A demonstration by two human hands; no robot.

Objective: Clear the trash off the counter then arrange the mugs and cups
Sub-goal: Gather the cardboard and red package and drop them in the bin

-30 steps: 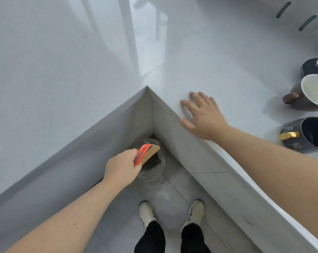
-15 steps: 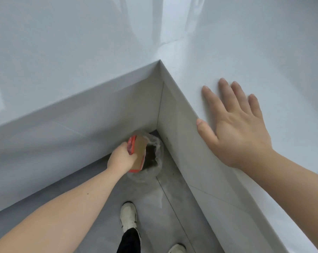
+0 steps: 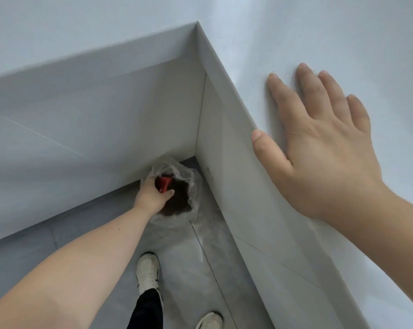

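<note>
Since half a second ago we have leaned further over, and our left hand (image 3: 153, 194) has sunk from the rim into the mouth of the bin (image 3: 191, 186) in the floor corner, below the counter (image 3: 307, 32). Its fingers pinch the trash (image 3: 164, 182), a folded red scrap now mostly hidden by the hand and the clear liner. We judge it is held low so it drops cleanly inside. Our right hand (image 3: 324, 143) lies spread flat on the counter near its edge, probably bracing us. No mugs show right now.
</note>
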